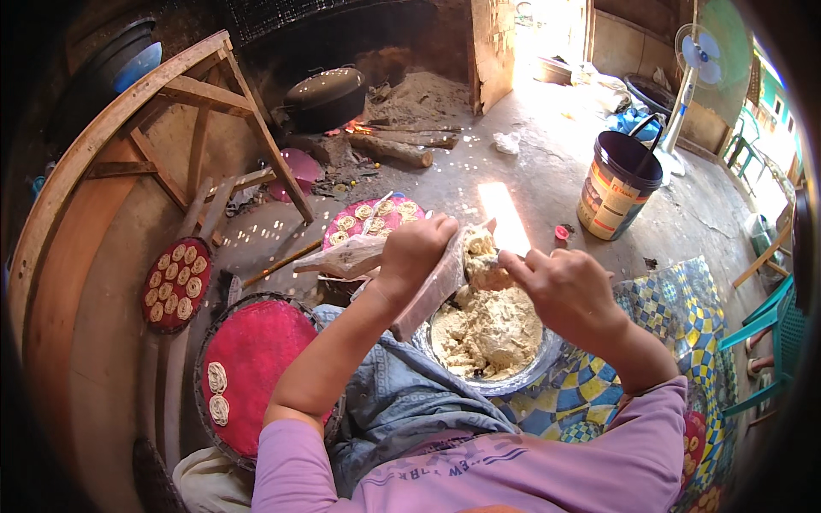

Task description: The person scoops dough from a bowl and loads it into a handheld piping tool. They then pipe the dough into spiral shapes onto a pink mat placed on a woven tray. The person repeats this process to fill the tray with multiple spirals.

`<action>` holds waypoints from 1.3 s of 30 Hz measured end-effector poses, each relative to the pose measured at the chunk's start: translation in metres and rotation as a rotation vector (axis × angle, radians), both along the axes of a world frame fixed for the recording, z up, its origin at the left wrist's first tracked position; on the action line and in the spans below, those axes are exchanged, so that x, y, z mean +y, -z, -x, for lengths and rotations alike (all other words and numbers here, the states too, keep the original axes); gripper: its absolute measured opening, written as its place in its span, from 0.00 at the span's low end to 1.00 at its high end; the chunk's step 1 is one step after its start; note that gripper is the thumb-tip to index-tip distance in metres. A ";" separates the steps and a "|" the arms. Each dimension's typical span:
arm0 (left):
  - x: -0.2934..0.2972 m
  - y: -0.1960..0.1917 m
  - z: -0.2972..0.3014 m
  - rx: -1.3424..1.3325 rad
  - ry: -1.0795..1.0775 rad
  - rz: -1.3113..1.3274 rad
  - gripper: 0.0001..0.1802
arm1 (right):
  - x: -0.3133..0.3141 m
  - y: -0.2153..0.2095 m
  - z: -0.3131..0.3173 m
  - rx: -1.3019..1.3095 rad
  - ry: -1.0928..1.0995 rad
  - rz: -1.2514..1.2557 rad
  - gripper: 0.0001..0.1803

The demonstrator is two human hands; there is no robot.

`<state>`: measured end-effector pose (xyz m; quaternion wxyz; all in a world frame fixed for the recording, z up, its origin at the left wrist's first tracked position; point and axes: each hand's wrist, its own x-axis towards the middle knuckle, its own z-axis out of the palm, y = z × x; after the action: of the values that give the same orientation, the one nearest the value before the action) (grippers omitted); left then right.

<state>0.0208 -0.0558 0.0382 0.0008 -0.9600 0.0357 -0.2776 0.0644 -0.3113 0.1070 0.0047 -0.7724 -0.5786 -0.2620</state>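
My left hand (416, 252) is closed on the edge of a pale cloth piping bag (432, 291), whose mouth gapes toward the right. A lump of beige dough (481, 261) sits at that mouth. My right hand (569, 291) is curled, its fingertips against the lump; what it grips, if anything, is hidden. Below both hands, a wide metal basin (547, 355) holds a heap of the same dough (492, 329). To the left of my lap lies a round tray covered in red (256, 363), with two piped dough swirls (217, 393) near its left edge.
Another red tray of swirls (177, 285) rests at the left, and a pink one (374, 221) lies ahead. A wooden frame (171, 94) stands at far left. Beyond, a black pot (325, 98) sits over a wood fire (359, 126). A bucket (617, 188) stands at right.
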 end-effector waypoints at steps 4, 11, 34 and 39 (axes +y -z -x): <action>0.010 -0.007 0.007 -0.135 0.049 -0.069 0.04 | -0.005 -0.004 0.011 0.118 0.017 0.028 0.20; 0.029 -0.024 0.010 -0.399 0.068 0.061 0.22 | -0.034 -0.010 -0.005 0.203 0.211 -0.226 0.13; 0.019 -0.020 -0.013 -0.436 0.120 0.003 0.21 | -0.026 0.032 -0.013 0.136 0.156 -0.326 0.24; -0.005 -0.016 -0.013 -0.179 0.051 -0.066 0.03 | -0.019 0.022 -0.006 0.066 0.098 -0.140 0.22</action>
<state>0.0338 -0.0608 0.0547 0.0286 -0.9296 0.0688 -0.3610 0.0702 -0.3301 0.0850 0.0648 -0.8057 -0.5199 -0.2763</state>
